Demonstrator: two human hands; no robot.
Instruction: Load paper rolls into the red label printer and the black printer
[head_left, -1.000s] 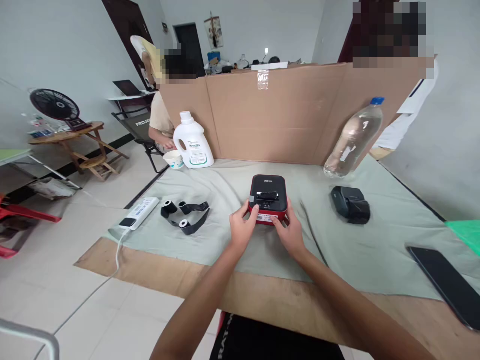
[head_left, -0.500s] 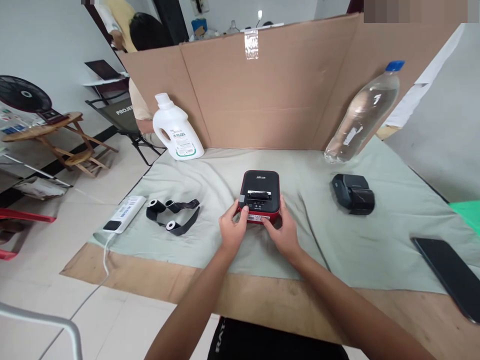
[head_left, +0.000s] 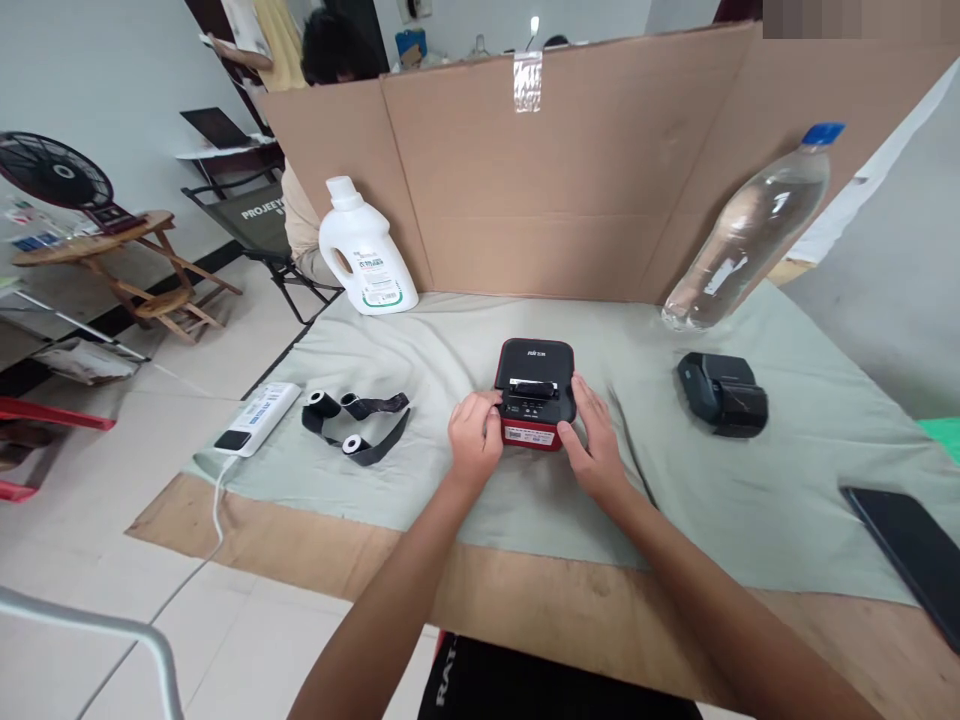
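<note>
I am seeing the small black-and-red printer [head_left: 537, 400] sitting on the pale green cloth [head_left: 431, 480], between my two hands. My left hand [head_left: 476, 440] is resting with bent fingers at its front left corner; my right hand [head_left: 596, 440] is lying along its right side, thumb by the front edge. I am not managing to tell whether either is grasping or merely touching. Black ribbon [head_left: 375, 450] is lying off to the left.

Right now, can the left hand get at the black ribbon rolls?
Probably yes: only grey-green cloth shows between the left hand and the black ribbon rolls, which lie uncovered; the hand would have to leave the red-and-black printer.
</note>
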